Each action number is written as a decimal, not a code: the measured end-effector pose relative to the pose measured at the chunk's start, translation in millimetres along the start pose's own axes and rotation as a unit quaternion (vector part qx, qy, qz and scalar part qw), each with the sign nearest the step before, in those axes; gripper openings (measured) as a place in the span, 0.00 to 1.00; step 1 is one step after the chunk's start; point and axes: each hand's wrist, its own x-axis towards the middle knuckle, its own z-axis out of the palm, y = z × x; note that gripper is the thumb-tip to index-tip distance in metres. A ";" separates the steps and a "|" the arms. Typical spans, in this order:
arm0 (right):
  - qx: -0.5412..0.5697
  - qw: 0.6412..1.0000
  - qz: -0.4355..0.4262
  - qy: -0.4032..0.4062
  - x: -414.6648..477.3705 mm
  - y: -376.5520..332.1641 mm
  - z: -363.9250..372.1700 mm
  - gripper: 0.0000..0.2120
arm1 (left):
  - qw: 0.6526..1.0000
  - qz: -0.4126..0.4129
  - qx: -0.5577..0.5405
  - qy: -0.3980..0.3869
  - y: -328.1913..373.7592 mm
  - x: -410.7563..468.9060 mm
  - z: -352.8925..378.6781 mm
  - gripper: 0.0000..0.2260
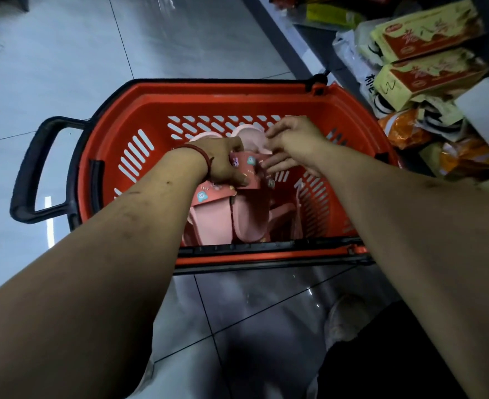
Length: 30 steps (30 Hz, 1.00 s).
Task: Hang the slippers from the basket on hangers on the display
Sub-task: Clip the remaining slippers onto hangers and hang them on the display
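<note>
Seen from above, looking down: two bare forearms reach forward from the bottom corners of the view. Between them, nearest the viewer, is one pale shoe [344,318] on a glossy grey tiled floor [64,67].

Just beyond stands one red plastic basket [208,90] with slotted walls, a black rim and one black loop handle [33,168] sticking out on its left side. Both hands are inside the basket.

The basket holds pink slippers. Two pairs can be counted. The held pair [251,139] is raised near the middle, its two pale soles facing up and away, bound together by a red card band [251,168] printed with small cartoon stickers. The second pair [217,220] lies lower, against the near wall, side by side, with its own red card label. More pink shows to the right of it, too hidden to count.

The left hand [223,162], with one red bracelet [200,152] on the wrist, has fingers and thumb curled round the held pair at the card band. The right hand [292,142] meets the same pair from the right, fingertips on the rim of the right-hand sole; it cannot be told whether it grasps or only touches.

Farthest, along the right edge, a low shelf carries two yellow-and-red boxes [427,33] stacked one in front of the other, and below them several orange bags [404,131].
</note>
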 end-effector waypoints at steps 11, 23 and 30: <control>-0.355 0.897 0.252 -0.074 -8.5 86.8 10.2 0.18 | 0.999 -0.025 -0.034 -0.022 -5.2 9.4 1.8 0.36; -0.012 0.942 0.335 -0.029 7.1 88.6 -3.7 0.09 | 0.996 -0.031 -0.077 -0.012 -10.4 9.5 9.0 0.36; 0.053 0.972 0.225 -0.031 -37.9 34.2 -16.8 0.08 | 0.997 -0.013 -0.034 0.067 0.4 -35.7 12.9 0.31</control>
